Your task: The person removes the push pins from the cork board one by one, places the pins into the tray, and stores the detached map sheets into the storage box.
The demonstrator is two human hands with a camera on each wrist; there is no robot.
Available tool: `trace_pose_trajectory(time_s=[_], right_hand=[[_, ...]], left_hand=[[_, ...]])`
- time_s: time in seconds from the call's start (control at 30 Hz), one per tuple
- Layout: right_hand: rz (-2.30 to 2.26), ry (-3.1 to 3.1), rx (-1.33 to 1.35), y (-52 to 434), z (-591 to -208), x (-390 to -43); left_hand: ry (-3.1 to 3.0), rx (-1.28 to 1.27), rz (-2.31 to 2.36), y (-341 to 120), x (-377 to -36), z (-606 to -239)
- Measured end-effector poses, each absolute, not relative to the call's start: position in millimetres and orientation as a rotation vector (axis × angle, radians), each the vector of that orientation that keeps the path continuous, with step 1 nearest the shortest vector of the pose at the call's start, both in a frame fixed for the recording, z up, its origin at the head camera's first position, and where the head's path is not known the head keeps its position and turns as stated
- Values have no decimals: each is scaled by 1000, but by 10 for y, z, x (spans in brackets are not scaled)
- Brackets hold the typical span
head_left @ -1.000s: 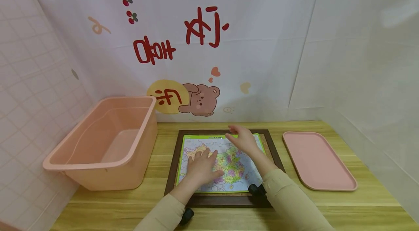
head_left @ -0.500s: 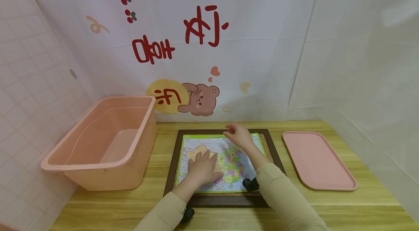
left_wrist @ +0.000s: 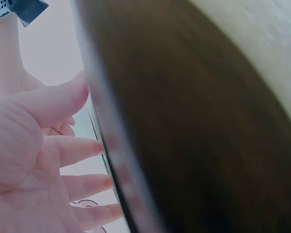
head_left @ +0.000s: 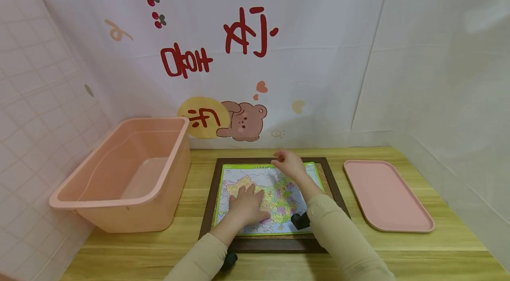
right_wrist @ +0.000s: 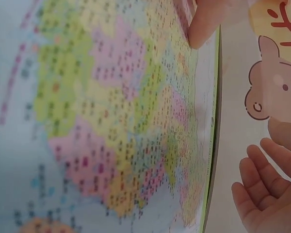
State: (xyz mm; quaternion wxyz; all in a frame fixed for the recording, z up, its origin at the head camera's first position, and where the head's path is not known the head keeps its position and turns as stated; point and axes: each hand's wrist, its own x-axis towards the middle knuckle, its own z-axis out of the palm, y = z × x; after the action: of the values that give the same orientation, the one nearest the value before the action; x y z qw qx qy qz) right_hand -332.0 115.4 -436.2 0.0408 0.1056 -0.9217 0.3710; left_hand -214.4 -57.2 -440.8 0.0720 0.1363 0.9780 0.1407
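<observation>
Grip check: your left hand (head_left: 246, 205) is lying flat, fingers straight, pressing on the map puzzle (head_left: 268, 197), which is sitting in the dark frame (head_left: 208, 210) at the centre of the counter (head_left: 191, 175). Your right hand (head_left: 290, 163) is hovering at the puzzle's far edge, fingers loosely curled, probably holding nothing; that view is blurring. Keep the left palm pinning the board while the right is working the edge. Map print is too small to read; red wall lettering is appearing mirrored.
</observation>
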Motion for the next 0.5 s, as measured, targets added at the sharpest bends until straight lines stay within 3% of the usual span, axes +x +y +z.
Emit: trace_pose_trajectory(time_s=[0.5], right_hand=[[1095, -2871, 278, 1086, -4469, -3414]], left_hand=[[2940, 421, 418, -574, -2184, -4446]])
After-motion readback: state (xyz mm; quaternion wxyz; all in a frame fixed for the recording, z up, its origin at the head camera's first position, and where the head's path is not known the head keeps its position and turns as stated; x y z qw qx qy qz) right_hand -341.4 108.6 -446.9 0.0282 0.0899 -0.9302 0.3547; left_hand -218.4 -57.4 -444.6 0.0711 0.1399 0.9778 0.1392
